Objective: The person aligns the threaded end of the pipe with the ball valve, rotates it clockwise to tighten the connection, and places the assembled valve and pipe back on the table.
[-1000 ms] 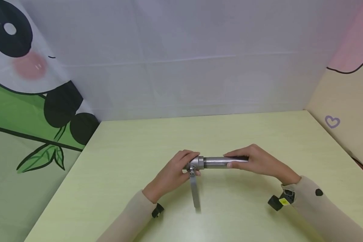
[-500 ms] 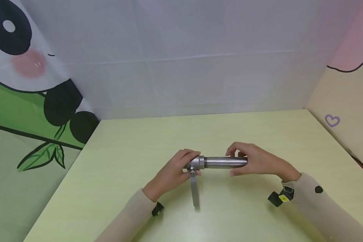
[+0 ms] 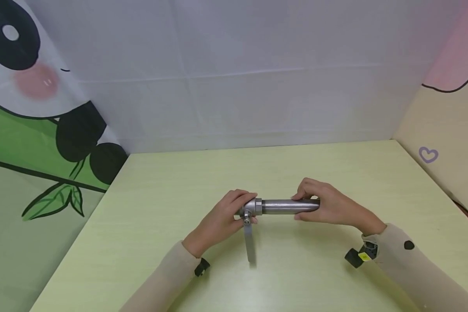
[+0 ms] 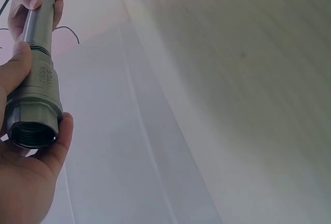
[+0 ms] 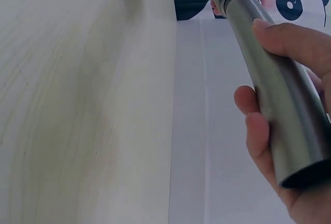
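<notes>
My left hand (image 3: 222, 219) grips a metal ball valve (image 4: 39, 87), thumb on one side and fingers on the other. The valve's threaded open end faces the left wrist camera. Its flat lever handle (image 3: 249, 245) points toward me. A straight steel pipe (image 3: 277, 207) joins the valve's right end, with some thread showing at the joint in both wrist views. Around the pipe's free right end, my right hand (image 3: 333, 203) pinches with thumb and curled fingers. Valve and pipe are held level above the table. The pipe's hollow end (image 5: 310, 175) shows in the right wrist view.
A pale yellow-green table (image 3: 171, 182) lies under both hands. Behind it hangs a plain light cloth wall (image 3: 234, 104). A cartoon-printed panel (image 3: 74, 134) stands on the left and a beige and pink one (image 3: 444, 130) on the right.
My right hand loosened its fingers from the pipe half a second ago and now grips it again, fingers more bent. The left hand keeps hold of the valve, nearly still.
</notes>
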{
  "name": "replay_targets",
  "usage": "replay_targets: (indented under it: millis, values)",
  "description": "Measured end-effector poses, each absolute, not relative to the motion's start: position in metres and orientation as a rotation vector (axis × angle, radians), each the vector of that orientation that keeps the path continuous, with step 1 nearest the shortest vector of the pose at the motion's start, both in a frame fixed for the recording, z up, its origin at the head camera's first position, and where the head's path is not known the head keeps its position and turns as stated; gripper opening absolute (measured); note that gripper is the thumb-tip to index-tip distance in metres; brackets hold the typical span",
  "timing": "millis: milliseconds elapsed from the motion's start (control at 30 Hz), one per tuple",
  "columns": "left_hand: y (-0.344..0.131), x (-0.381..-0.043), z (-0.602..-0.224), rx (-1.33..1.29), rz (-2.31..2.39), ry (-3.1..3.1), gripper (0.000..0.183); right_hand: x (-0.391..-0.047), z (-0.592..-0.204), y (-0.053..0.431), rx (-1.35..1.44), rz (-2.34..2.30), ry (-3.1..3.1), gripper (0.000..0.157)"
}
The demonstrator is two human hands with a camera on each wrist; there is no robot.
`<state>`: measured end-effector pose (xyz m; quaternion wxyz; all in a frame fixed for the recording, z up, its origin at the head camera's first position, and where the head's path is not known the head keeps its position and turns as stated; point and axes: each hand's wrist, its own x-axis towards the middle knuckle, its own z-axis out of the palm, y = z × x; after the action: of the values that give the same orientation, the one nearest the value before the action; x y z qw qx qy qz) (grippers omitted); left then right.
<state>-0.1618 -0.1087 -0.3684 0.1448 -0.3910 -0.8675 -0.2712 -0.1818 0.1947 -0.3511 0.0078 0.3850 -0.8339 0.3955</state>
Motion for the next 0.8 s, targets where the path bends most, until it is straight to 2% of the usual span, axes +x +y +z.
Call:
replay_targets:
  millis: [100, 233, 600, 800]
  values:
    - [-0.1089, -0.1624, -0.3676, -1.120, -0.789, -2.509, 0.058, -0.1817, -0.3527, 0.1948, 1.193, 1.231, -2.549, 0.025]
    - [-0.1096, -0.1632, -0.3684, -1.110, -0.806, -2.522, 0.058, -0.1817, -0.3529, 0.1961, 1.114, 1.323, -2.581, 0.029]
    - [-0.1084, -0.1652, -0.3686, -1.136, -0.794, -2.465, 0.058, -0.1869, -0.3479, 0.2030, 0.622, 1.767, -2.933, 0.033]
    - [-0.1067, -0.1658, -0.3702, -1.141, -0.796, -2.450, 0.058, -0.1877, -0.3477, 0.2037, 0.589, 1.789, -2.982, 0.033]
